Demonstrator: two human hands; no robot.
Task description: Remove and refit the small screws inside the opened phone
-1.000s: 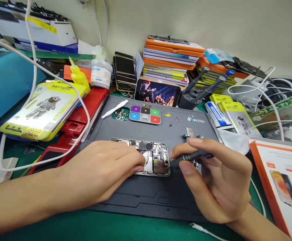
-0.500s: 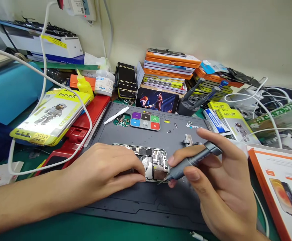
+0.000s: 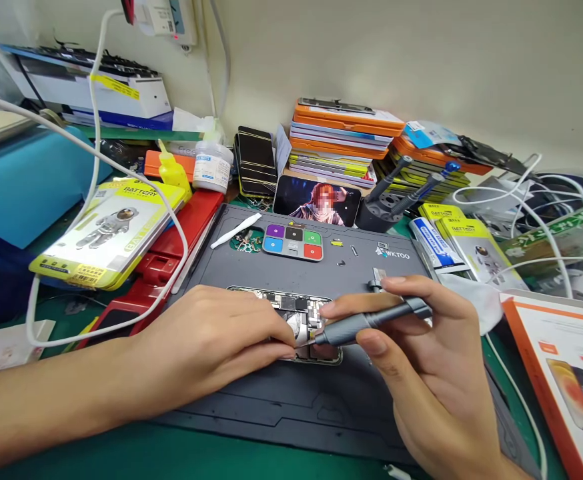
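An opened phone (image 3: 294,304) lies flat on the dark grey work mat (image 3: 231,400), its circuit board and inner parts showing. My left hand (image 3: 216,333) rests over the phone's left half and hides it. Thumb and fingertips are pressed together there; whatever they pinch is hidden. My right hand (image 3: 436,373) grips a grey precision screwdriver (image 3: 359,325) between thumb and fingers. Its thin tip points left, right by my left fingertips over the phone's lower part. The right index finger reaches down over the phone's right side.
A magnetic-looking colour-block tray (image 3: 294,251), a white pry stick (image 3: 235,231) and small loose parts lie behind the phone. A screwdriver holder (image 3: 379,215) and a propped phone (image 3: 316,200) stand farther back. Battery packs (image 3: 111,227) and a white cable (image 3: 184,250) are left; an orange-edged box (image 3: 561,373) is right.
The screwdriver has swung flatter and its tip has moved left and up, from the phone's near edge to my left fingertips. My left hand has barely moved.
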